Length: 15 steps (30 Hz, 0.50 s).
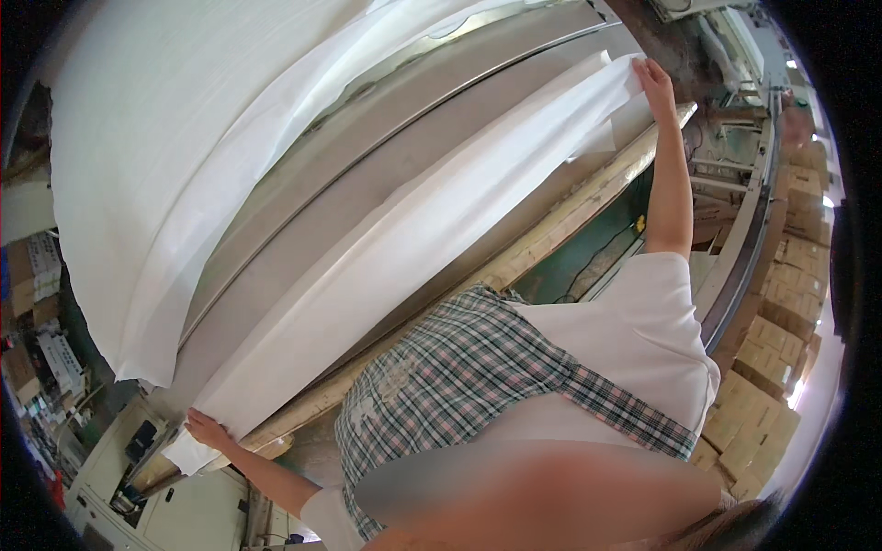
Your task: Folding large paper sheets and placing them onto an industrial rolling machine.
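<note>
A long folded strip of white cloth (413, 225) stretches between my hands across a grey flat surface (303, 230). Its near left end is pinched in my left hand (209, 430), the fingers closed over the edge. At the far right, my right hand (654, 84) grips the other end, arm reaching well out. The strip looks pulled fairly straight, with lengthwise folds in it. Beyond the grey surface a large white sheet (156, 138) hangs in a broad curve, touched by neither hand.
A worn wooden rail (514, 262) runs along the near edge, close to my plaid apron (441, 358). A thin metal bar (404, 124) crosses the grey surface. Stacked cardboard boxes (763, 354) line the right side. A pale cabinet (197, 510) stands at lower left.
</note>
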Motion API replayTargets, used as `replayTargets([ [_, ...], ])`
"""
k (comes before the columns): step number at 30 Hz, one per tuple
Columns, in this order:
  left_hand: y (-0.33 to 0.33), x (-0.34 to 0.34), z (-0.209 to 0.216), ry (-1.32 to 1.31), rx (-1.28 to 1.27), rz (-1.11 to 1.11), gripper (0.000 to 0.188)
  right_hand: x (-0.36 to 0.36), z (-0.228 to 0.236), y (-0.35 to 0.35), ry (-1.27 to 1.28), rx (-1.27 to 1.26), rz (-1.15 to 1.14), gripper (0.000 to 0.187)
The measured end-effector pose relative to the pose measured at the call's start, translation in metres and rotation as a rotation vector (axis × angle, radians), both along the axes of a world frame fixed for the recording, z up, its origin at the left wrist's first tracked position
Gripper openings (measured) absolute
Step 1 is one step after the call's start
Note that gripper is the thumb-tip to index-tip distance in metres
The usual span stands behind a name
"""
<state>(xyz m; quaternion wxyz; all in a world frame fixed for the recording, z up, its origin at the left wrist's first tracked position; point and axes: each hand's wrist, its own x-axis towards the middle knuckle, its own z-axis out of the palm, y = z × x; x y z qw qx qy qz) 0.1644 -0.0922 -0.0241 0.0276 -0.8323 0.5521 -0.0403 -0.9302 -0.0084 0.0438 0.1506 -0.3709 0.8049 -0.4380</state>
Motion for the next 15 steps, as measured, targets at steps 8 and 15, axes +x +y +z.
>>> replayTargets([
  [8,-0.001,-0.02,0.002,0.055,-0.013,0.021,0.05,0.01,-0.018,-0.015,0.438,0.297,-0.114,0.03],
  [15,0.007,-0.009,0.006,0.082,-0.062,-0.025,0.045,0.016,-0.046,-0.027,0.645,0.274,-0.141,0.033],
])
